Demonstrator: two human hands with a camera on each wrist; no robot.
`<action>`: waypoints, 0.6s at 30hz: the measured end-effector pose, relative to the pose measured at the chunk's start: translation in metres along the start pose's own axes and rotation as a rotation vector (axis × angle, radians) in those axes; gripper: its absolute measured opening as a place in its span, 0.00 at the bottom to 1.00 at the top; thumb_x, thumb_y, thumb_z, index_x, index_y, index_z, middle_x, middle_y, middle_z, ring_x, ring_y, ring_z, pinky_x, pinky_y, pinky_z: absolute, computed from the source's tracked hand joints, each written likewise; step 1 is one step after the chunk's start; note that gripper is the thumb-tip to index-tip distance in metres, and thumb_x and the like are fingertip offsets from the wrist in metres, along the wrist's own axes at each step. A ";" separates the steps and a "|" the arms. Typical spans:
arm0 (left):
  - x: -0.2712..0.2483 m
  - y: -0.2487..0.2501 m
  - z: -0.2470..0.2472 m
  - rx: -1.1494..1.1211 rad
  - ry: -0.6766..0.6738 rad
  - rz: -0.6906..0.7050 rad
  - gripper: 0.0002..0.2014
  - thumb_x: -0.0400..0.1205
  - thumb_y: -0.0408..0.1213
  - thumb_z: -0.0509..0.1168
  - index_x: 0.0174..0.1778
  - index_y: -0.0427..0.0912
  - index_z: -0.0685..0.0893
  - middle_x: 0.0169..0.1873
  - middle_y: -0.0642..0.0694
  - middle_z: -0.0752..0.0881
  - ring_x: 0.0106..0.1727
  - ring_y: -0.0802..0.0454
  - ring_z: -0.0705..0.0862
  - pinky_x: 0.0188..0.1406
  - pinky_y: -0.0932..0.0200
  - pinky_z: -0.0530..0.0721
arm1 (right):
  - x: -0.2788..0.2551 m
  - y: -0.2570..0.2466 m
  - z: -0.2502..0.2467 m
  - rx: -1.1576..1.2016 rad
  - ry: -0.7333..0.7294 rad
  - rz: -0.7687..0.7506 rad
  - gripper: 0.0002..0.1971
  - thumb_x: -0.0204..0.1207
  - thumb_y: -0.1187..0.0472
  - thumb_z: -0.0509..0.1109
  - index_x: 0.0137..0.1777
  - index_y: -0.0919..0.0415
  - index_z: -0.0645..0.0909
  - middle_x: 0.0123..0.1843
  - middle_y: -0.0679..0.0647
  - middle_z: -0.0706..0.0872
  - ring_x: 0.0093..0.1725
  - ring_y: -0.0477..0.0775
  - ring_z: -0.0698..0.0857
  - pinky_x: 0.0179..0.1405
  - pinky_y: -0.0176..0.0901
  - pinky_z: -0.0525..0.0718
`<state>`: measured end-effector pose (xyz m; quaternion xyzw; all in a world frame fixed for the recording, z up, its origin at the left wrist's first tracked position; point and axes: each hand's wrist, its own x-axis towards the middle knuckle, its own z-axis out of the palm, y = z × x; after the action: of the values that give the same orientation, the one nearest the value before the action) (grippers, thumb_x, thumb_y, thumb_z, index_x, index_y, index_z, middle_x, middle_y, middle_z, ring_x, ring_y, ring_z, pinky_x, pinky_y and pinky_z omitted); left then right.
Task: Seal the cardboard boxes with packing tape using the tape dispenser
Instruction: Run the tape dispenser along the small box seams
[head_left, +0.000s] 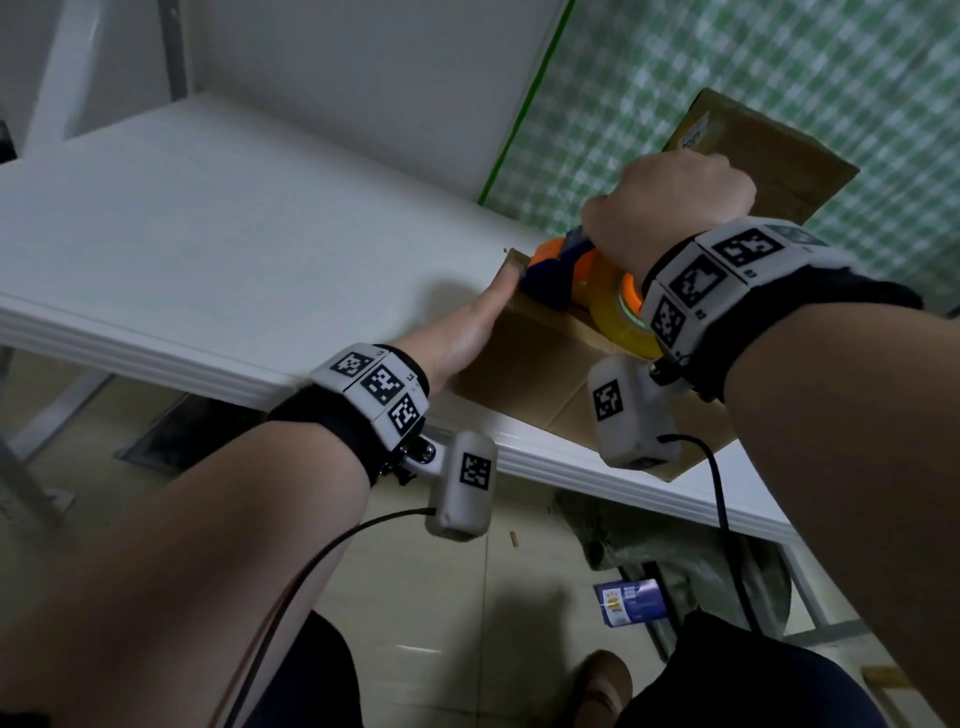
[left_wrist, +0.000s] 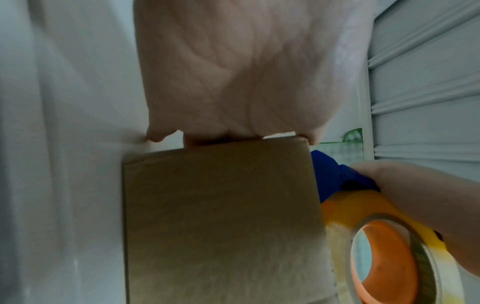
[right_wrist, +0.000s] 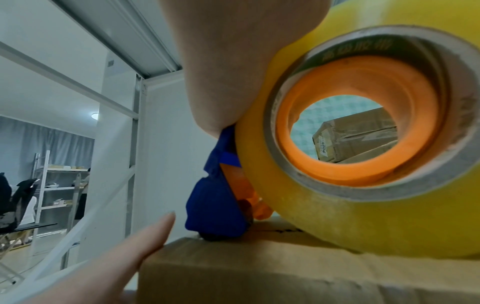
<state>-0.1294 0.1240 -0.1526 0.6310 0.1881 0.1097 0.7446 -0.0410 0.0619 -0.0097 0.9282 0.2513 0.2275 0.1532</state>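
A brown cardboard box (head_left: 524, 364) lies at the white table's (head_left: 208, 234) front edge. My left hand (head_left: 478, 322) lies flat against its left side, thumb straight along the top corner; the left wrist view shows the palm (left_wrist: 233, 72) over that side of the box (left_wrist: 221, 216). My right hand (head_left: 670, 213) grips the handle of the blue and orange tape dispenser (head_left: 553, 273), whose head rests on the box top near the left end. Its yellowish tape roll (head_left: 618, 312) fills the right wrist view (right_wrist: 363, 144), with the blue head (right_wrist: 215, 205) on the cardboard (right_wrist: 259, 267).
A second cardboard box (head_left: 753, 150) stands behind at the right, against a green checked wall (head_left: 727, 78). The table's front edge runs just under the near box. Below it on the floor lie a blue packet (head_left: 631, 603) and a grey bag.
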 end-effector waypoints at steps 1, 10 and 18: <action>0.000 0.000 -0.001 0.031 0.003 0.000 0.36 0.79 0.70 0.46 0.79 0.53 0.67 0.77 0.48 0.70 0.78 0.50 0.65 0.80 0.43 0.56 | -0.001 -0.001 -0.001 0.013 0.006 0.001 0.21 0.78 0.46 0.55 0.43 0.63 0.81 0.44 0.59 0.84 0.48 0.63 0.83 0.53 0.57 0.81; -0.001 0.017 -0.004 0.410 0.216 0.135 0.32 0.84 0.52 0.55 0.83 0.52 0.51 0.81 0.43 0.62 0.80 0.48 0.62 0.73 0.57 0.62 | -0.007 0.013 0.003 0.110 0.086 -0.107 0.25 0.80 0.43 0.52 0.32 0.64 0.70 0.38 0.59 0.74 0.44 0.61 0.75 0.48 0.54 0.80; -0.004 0.057 0.010 0.773 0.143 0.123 0.15 0.85 0.37 0.55 0.67 0.42 0.76 0.59 0.36 0.82 0.54 0.47 0.78 0.42 0.61 0.71 | -0.005 0.061 0.004 0.486 0.224 -0.202 0.21 0.79 0.50 0.57 0.27 0.60 0.62 0.26 0.54 0.64 0.24 0.52 0.64 0.21 0.42 0.58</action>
<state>-0.1249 0.1238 -0.0943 0.8656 0.2286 0.1190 0.4294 -0.0191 0.0082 0.0091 0.8772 0.4048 0.2453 -0.0805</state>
